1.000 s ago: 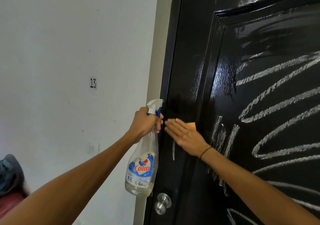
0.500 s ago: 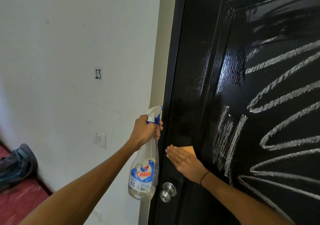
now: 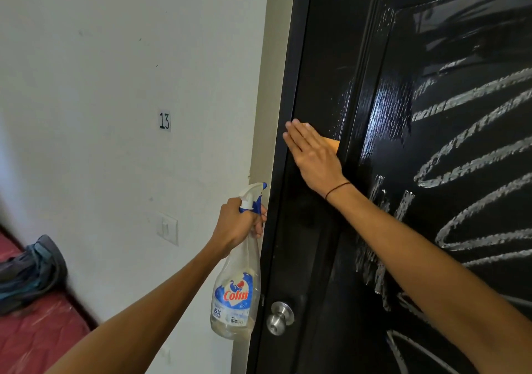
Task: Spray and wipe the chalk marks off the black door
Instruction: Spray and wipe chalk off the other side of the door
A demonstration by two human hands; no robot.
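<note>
The glossy black door (image 3: 322, 56) fills the right half of the head view. White chalk marks (image 3: 475, 160) loop across its panel, with smeared strokes lower down. My right hand (image 3: 312, 154) lies flat on the door's left stile, pressing an orange cloth (image 3: 334, 144) of which only a corner shows. My left hand (image 3: 239, 224) grips the neck of a clear spray bottle (image 3: 236, 296) with a blue and white trigger, held beside the door's edge, nozzle pointing right.
A round metal door knob (image 3: 279, 317) sits low on the door. The white wall (image 3: 115, 71) at left carries a "13" label (image 3: 164, 120) and a light switch (image 3: 167, 228). A blue-grey bag (image 3: 31, 270) lies on the red floor.
My right hand with the cloth slid down the stile, then back up to a higher spot. The spray bottle stayed by the door's edge in my left hand.
</note>
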